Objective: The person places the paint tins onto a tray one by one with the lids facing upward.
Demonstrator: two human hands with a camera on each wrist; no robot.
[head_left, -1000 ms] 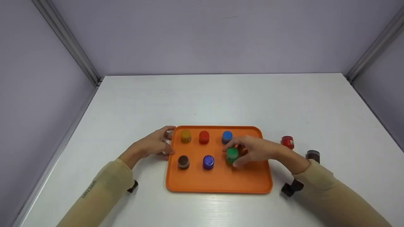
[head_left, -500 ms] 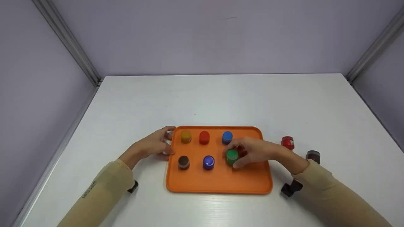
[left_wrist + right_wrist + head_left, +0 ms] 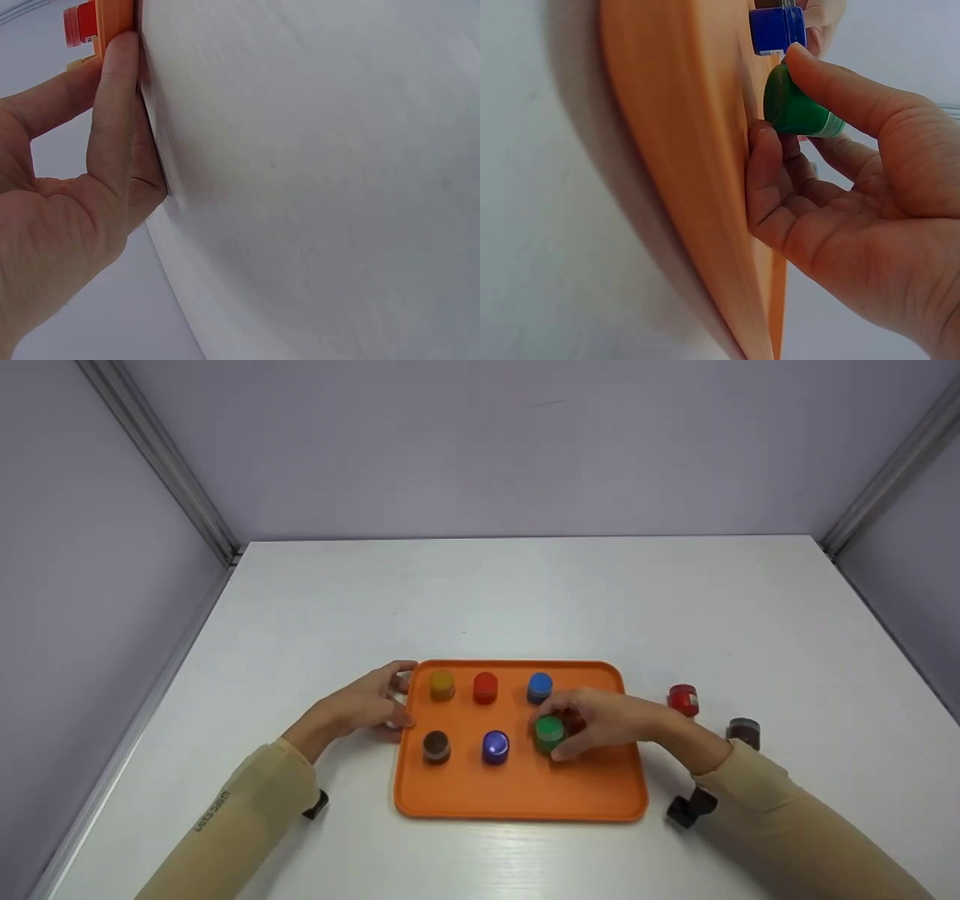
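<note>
1. Smooth white table (image 3: 525,600) bearing a glossy orange plastic tray (image 3: 525,791), rectangular with rounded corners and a raised rim.
2. Right hand (image 3: 607,720) curled round the green-capped cylindrical jar (image 3: 550,733), standing in the tray's near row, right end.
3. Beside it, purple-capped jar (image 3: 495,746) and brown-capped jar (image 3: 436,745).
4. Left hand (image 3: 364,705) with relaxed fingers resting against the tray's left rim, holding nothing.
5. Farther back: yellow-capped jar (image 3: 442,685), red-capped jar (image 3: 485,687), blue-capped jar (image 3: 539,687).

tray front (image 3: 517,795): open | jars (image 3: 485,688) crowd rear | table (image 3: 525,592) beyond: free
</note>
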